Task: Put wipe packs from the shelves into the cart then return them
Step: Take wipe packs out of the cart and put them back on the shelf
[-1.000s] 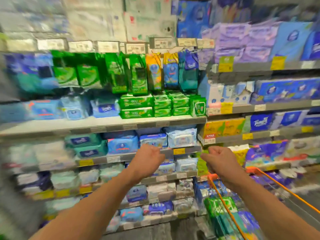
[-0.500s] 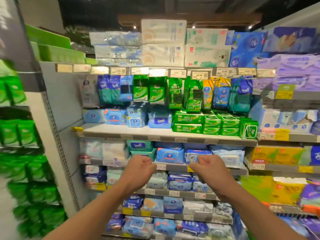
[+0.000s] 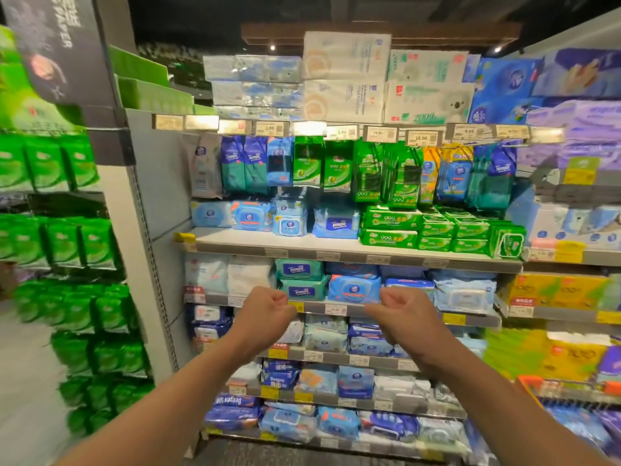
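Note:
Wipe packs fill a grey shelf unit (image 3: pixel 336 245) in front of me. Teal Tempo packs (image 3: pixel 300 279) and a blue pack (image 3: pixel 353 287) lie on the second shelf, with green 999 packs (image 3: pixel 389 227) on the shelf above. My left hand (image 3: pixel 265 311) and my right hand (image 3: pixel 406 314) are raised side by side before the second shelf, fingers curled into loose fists, nothing in either. An orange corner of the cart (image 3: pixel 527 383) shows at the lower right; the rest of it is out of view.
Green hanging packs (image 3: pixel 60 243) cover a rack on the left. Large tissue bundles (image 3: pixel 346 75) are stacked on top. More paper goods fill the shelves (image 3: pixel 571 257) to the right. Grey floor (image 3: pixel 20 381) lies at the lower left.
The view has swung left and up, so the cart has slid almost out of frame at the right. Both hands stay raised and curled, holding nothing.

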